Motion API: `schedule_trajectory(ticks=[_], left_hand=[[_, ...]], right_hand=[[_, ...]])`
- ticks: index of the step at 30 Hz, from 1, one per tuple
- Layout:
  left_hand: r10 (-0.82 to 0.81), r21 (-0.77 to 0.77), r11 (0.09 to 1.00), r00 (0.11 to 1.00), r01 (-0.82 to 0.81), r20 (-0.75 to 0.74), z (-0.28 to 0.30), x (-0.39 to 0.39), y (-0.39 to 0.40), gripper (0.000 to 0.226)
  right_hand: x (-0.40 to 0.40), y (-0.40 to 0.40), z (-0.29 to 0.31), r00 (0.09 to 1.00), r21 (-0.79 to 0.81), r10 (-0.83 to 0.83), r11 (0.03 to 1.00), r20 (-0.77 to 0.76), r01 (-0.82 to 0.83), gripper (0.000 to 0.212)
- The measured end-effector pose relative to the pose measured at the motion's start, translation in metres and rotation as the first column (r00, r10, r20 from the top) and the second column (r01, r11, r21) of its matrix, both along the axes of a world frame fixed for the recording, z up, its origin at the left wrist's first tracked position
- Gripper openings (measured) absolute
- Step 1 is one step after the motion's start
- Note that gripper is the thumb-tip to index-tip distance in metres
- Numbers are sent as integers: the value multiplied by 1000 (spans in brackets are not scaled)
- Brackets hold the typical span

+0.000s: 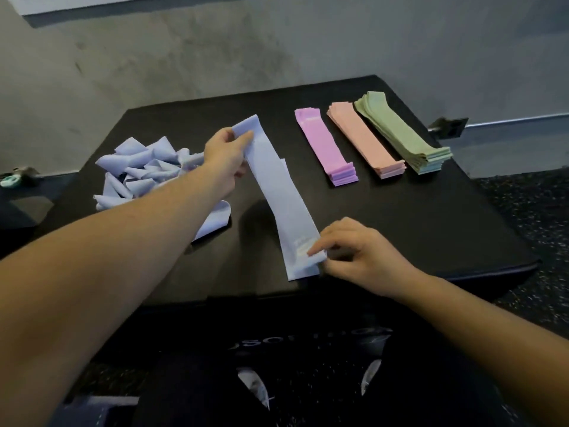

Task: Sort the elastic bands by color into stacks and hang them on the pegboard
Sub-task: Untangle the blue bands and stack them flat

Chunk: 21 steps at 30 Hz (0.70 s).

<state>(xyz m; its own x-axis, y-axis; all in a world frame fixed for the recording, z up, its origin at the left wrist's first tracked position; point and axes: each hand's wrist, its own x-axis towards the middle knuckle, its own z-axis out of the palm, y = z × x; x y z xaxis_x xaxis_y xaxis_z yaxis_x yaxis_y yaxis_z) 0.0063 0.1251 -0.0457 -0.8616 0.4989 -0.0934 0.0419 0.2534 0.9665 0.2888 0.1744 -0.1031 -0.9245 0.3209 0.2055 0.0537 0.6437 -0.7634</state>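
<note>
your left hand (226,155) pinches the far end of a pale blue band (281,198) and your right hand (351,246) pinches its near end, stretched flat mid-bench (431,229) over the start of a blue stack. purple (323,143), pink (366,140) and green (400,131) stacks look done by the far right corner. the blue heap (138,174) at the left edge is still unsorted. no pegboard in view, so hanging's all left, i'd guess.

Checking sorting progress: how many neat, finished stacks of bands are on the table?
3, side by side at the table's far right: purple stack, pink stack, green stack with light-blue bands beneath. Lavender bands remain a loose pile.
</note>
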Motion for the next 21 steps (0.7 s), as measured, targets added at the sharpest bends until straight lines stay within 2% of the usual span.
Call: schedule_trajectory(ticks=[3,6,13,21], left_hand=[[-51,-74,996,996,45,-74,-8,-4,6,22],[-92,-90,992,992,84,-90,-12,-8,13,23],[-140,-179,976,986,121,-96,-34,-13,29,25],[-113,-192,978,985,87,-132,-52,-22,45,23]], right_hand=[[-5,9,-10,989,266,38,964,-146,3,21],[-16,17,-13,971,408,120,913,-208,-25,15],[-33,19,-29,959,493,277,844,-64,-211,9],[-34,17,-37,956,518,290,824,-39,-229,12]])
